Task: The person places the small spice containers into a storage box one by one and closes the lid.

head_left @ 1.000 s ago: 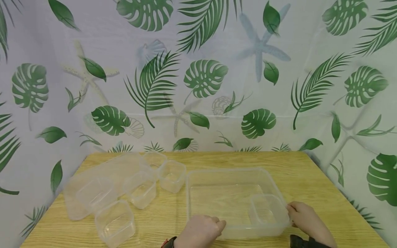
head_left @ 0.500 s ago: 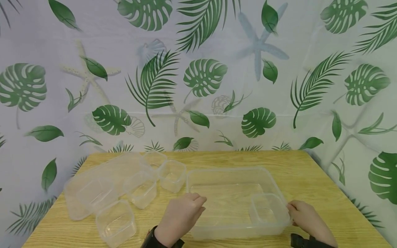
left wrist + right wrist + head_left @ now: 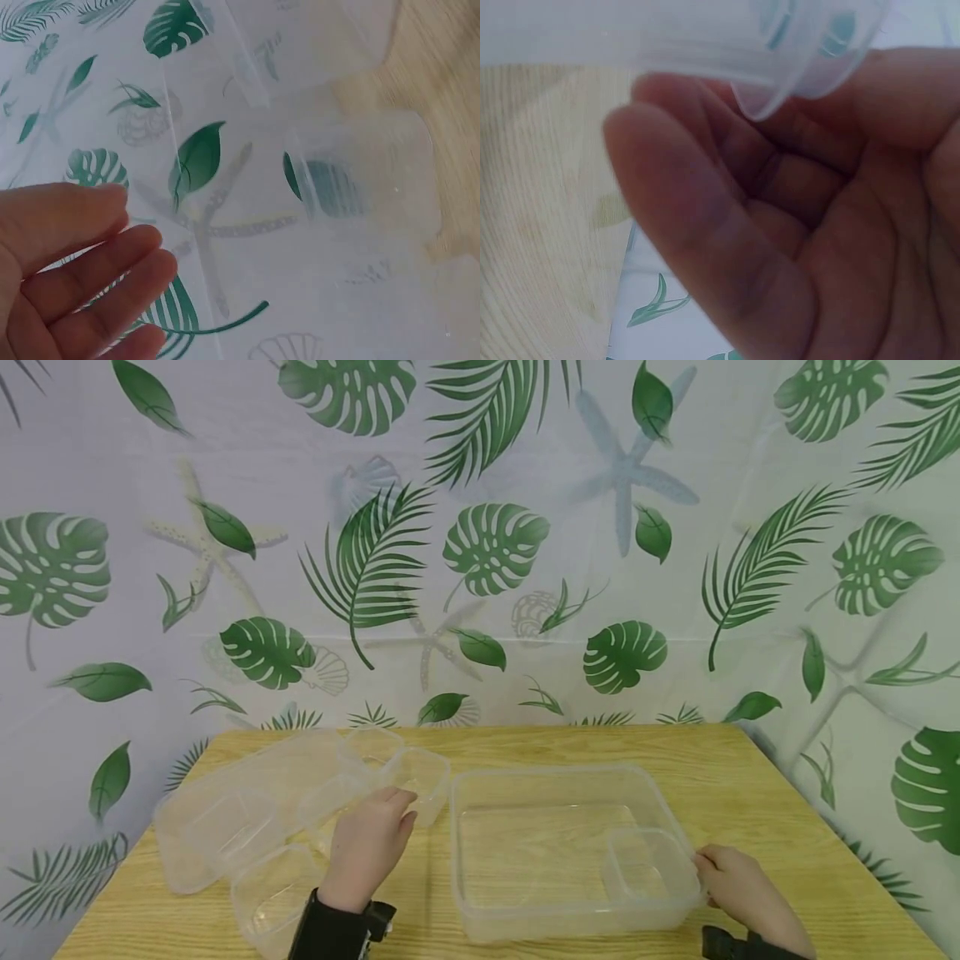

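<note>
A large clear plastic box (image 3: 543, 914) stands on the right half of the table, with a small clear square container (image 3: 637, 868) inside its front right corner. My right hand (image 3: 738, 885) grips the box's right rim; in the right wrist view the thumb and curled fingers meet around the rim (image 3: 769, 97). Over the small containers on the left hovers my left hand (image 3: 371, 847), fingers loosely bent and holding nothing. Its fingertips overlap a small clear container (image 3: 431, 772) in the head view, while the left wrist view shows them apart from the containers (image 3: 375, 172).
Several more small clear containers surround the left hand, one at the front left (image 3: 270, 893) and one at the back (image 3: 373, 743). A translucent flat lid (image 3: 180, 868) lies beneath some of them. A leaf-patterned sheet (image 3: 480, 652) hangs behind the wooden table (image 3: 600, 743).
My left hand has let go of the large box's front rim and moved left and away from me to the small containers. The right hand keeps its grip on the box.
</note>
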Available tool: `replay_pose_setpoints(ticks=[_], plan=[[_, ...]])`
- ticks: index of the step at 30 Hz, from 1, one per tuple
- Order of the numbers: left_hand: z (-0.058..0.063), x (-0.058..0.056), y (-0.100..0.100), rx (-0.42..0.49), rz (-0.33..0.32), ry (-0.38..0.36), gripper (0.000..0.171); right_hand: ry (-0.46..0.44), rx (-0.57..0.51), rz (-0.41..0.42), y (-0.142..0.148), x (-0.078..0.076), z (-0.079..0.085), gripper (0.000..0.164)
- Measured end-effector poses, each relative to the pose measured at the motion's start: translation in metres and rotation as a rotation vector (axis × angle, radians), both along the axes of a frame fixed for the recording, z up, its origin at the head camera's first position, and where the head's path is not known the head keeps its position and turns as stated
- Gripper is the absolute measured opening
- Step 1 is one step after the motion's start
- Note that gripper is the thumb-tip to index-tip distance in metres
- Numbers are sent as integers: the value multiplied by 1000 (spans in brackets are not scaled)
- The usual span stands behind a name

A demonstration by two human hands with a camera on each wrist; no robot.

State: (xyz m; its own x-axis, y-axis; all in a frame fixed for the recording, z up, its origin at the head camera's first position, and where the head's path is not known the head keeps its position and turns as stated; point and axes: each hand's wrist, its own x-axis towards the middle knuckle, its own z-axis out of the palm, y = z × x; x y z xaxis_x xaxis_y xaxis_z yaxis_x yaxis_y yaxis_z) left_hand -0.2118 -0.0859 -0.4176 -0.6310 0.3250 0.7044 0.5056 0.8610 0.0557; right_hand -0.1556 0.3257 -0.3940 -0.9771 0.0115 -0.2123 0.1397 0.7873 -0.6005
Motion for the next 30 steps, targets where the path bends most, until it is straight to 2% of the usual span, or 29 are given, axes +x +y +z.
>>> replay_pose_setpoints(ticks=[3, 5, 6, 7, 12, 17, 24, 30], plan=[[-3, -6, -13, 22, 85, -52, 20, 8, 6, 9, 0, 0, 0, 30], [12, 2, -17, 46, 133, -133, 24, 13, 13, 17, -1, -1, 1, 31], [12, 2, -21, 49, 160, -171, 24, 16, 16, 21, -1, -1, 1, 33], [18, 6, -23, 59, 180, -209, 26, 23, 22, 26, -2, -2, 1, 34], [20, 4, -34, 70, 254, -344, 30, 102, 71, 64, -6, -2, 1, 37], [15, 0, -40, 66, 274, -399, 35, 161, 76, 88, -9, 1, 1, 40], [14, 0, -42, 46, 245, -561, 42, 165, 70, 79, -9, 1, -1, 39], [11, -2, -44, 14, 232, -603, 41, 169, 86, 81, -8, 0, -3, 38]])
